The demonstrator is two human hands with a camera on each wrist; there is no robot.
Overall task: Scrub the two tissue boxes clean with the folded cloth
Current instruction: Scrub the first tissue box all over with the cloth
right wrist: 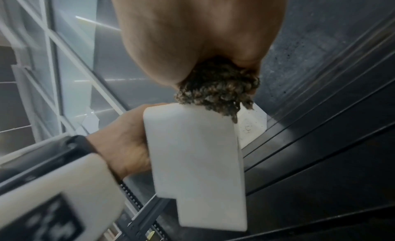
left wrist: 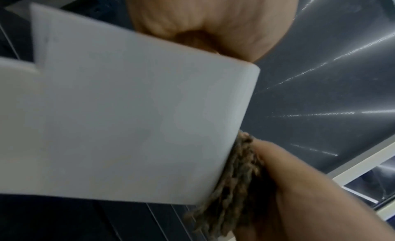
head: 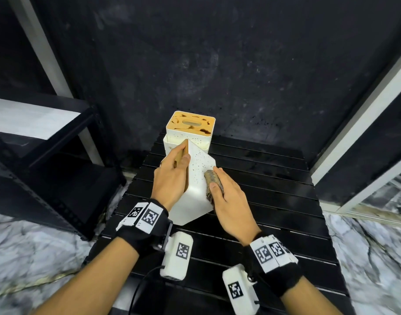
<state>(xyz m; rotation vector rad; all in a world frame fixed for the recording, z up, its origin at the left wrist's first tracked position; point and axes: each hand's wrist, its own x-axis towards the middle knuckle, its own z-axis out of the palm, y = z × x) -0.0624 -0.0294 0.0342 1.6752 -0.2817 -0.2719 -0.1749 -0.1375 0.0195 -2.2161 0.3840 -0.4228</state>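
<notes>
Seemingly midway: left hand [head: 172,176] grips the near tissue box [head: 195,178] tilted mid-table, right hand [head: 226,196] presses the cloth [head: 212,178] against its speckled side; far box [head: 190,126], back edge, looks stained.

Dark speckled wall [head: 240,64], marbled floor [head: 24,258], black shelving [head: 36,142]

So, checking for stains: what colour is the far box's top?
Tan top with dark brown smears; head view.
</notes>
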